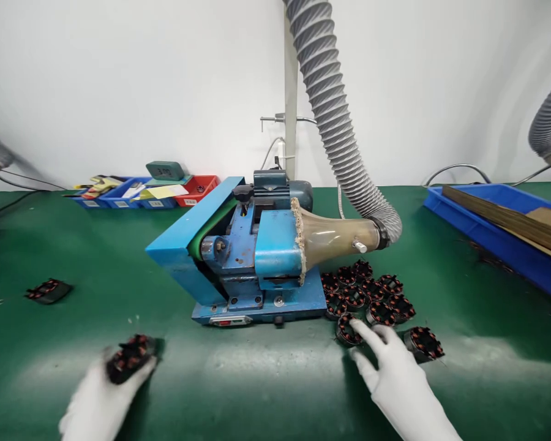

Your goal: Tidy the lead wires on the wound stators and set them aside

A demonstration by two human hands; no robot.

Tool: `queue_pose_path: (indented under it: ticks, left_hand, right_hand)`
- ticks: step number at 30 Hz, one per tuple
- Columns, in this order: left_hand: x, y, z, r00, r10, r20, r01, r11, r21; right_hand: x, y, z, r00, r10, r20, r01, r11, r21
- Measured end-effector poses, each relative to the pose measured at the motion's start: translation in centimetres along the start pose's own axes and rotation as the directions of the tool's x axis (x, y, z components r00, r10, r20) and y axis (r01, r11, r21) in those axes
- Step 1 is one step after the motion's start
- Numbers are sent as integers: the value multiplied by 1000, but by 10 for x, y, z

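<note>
In my gloved left hand point(105, 392), at the lower left, is a dark motor stator point(131, 358) with copper windings, gripped between thumb and fingers; motion smears it a little. My gloved right hand point(395, 373) reaches over the table from the lower right, its fingers apart. Its index fingertip touches the right edge of a front stator point(348, 331), and the thumb is close by, just below. Behind that one, several more stators point(354, 296) stand packed together. A single stator point(423, 344) sits to the right of my right hand's fingers.
A blue belt sander point(278, 245) stands mid-table, with a grey extraction hose point(335, 116) rising from its right side. One stator point(49, 291) lies far left. Small blue bins point(128, 195) and a red bin point(197, 190) are behind; a long blue tray point(496, 236) is right.
</note>
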State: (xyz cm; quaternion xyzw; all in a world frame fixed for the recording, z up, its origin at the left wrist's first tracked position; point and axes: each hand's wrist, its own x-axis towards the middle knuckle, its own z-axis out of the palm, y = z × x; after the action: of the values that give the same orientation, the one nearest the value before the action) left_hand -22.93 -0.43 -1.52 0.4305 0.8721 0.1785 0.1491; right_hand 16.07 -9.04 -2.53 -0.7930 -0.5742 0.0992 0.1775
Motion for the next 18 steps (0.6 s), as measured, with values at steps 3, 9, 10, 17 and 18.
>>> queue_pose_path:
  ticks: [3,9,10,17,18]
  left_hand:
    - [-1,18,1,986,-132,-98,130,991,-30]
    - [-107,47,68,728,469,499,225,525,-821]
    - [-124,56,73,550,554,625,393,488,-779]
    - [-158,106,64,358,623,695,482,514,-709]
    - [-157,108,62,387,627,676,452,510,-732]
  right_hand:
    - [4,-12,7,988,15,155,15,981,-194]
    - [-6,-33,-6,951,-231,207,194,964,184]
    - [-8,-37,-14,911,-338,238,250,909,333]
    - [2,-61,-36,887,-241,395,-296,362,884]
    - [5,-63,-33,888,-211,408,-346,277,896]
